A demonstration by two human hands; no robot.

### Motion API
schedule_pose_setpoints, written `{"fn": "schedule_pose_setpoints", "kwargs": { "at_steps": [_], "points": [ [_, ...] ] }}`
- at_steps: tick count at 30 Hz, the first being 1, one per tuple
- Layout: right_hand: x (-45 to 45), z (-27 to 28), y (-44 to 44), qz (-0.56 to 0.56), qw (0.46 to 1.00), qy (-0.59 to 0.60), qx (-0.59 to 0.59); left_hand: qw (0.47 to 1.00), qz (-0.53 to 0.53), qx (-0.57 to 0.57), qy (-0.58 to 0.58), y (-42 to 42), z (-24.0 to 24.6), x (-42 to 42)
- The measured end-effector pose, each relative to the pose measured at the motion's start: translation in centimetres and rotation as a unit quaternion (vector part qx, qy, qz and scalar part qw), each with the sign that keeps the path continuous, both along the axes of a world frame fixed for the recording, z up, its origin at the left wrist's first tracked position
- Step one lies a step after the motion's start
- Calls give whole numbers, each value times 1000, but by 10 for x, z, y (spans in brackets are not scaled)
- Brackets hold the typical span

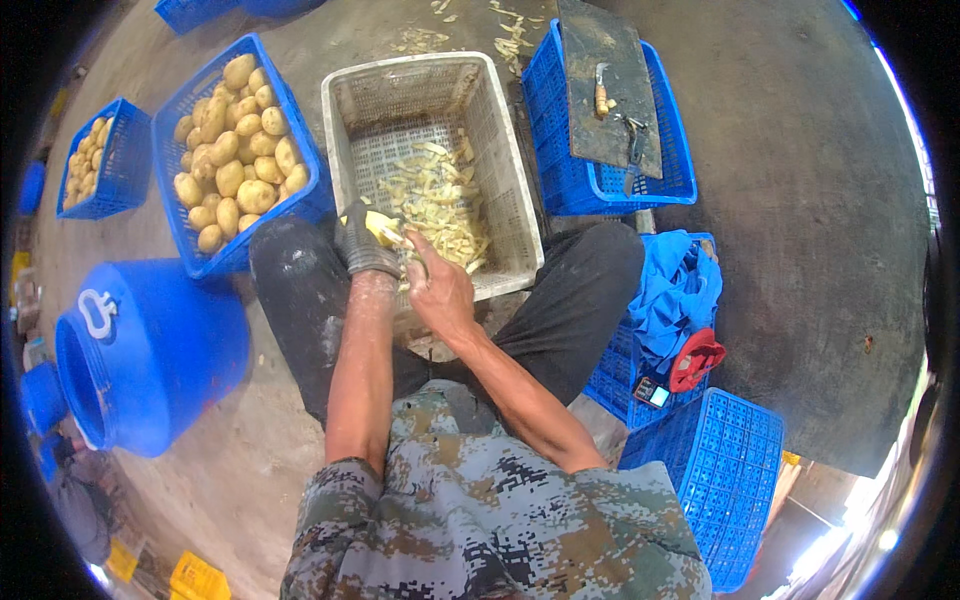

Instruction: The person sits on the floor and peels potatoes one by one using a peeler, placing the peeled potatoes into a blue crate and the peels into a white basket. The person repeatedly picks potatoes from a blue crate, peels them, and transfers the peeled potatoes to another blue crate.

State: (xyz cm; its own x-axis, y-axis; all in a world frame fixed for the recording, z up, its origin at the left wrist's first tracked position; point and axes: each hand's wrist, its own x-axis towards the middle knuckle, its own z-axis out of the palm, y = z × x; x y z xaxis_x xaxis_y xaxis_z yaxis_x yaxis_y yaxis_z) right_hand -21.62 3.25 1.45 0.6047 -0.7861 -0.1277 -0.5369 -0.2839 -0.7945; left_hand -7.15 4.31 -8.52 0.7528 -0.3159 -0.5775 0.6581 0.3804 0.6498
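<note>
My left hand (366, 244), in a dark work glove, grips a partly peeled potato (381, 225) with yellow flesh showing. Against that potato is my right hand (442, 289), bare, its fingers curled around a small peeling tool (416, 264) that is mostly hidden and blurred. Both hands are over the near left edge of a dirty white plastic crate (517, 217) between my knees. Inside the crate lies a heap of pale potato peelings (442, 202). To the left, a blue crate (169, 180) is full of unpeeled potatoes (229, 176).
A dark board (600, 45) lies across a blue crate (679, 161) and carries a wooden-handled knife (601, 94) and another blade tool (636, 154). A blue barrel (180, 352) is on its side at left. Blue cloth (671, 289) and a red cap (696, 360) are at right.
</note>
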Motion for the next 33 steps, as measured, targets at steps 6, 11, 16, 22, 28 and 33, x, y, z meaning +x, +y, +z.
{"fn": "schedule_pose_setpoints", "kwargs": {
  "at_steps": [6,11,16,22,28,33],
  "points": [
    [-17,2,-2,6,1000,-7,4,997,2,-51,56,-1,27,-2],
    [13,-6,-33,-3,994,-112,0,987,4,-147,64,-7,25,1],
    [3,12,0,38,994,21,98,994,-15,-97,40,8,1,16],
    [1,10,-8,-23,992,-124,32,979,36,-155,130,1,35,6],
    [11,12,-13,17,995,-25,100,974,-18,-218,54,10,9,17],
    [-10,17,6,5,986,-72,152,956,19,-269,116,3,32,12]
  ]
}}
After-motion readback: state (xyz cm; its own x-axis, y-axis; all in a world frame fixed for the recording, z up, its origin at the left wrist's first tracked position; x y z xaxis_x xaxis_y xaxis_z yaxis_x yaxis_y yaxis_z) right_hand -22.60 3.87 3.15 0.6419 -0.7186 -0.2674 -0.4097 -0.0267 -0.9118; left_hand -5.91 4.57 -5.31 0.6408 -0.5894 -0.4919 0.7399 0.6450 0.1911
